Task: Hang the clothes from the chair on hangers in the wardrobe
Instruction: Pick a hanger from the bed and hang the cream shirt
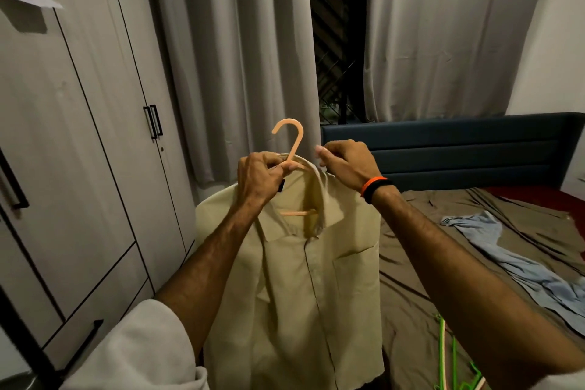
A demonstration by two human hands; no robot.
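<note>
A pale yellow button-up shirt [300, 279] hangs on an orange plastic hanger [292, 142], held up in front of me. My left hand [259, 177] grips the hanger at the base of its hook, together with the collar. My right hand [345, 161] is raised just right of the collar, fingers curled with thumb and fingertips pinched together; whether they hold fabric is unclear. The grey wardrobe [79, 136] stands to the left with its doors shut.
A bed with a brown sheet [474, 247] lies to the right, with a light blue garment [512, 256] spread on it and green hangers [449, 358] at its near edge. Grey curtains [240, 57] and a dark window are behind. A dark blue headboard [459, 149] backs the bed.
</note>
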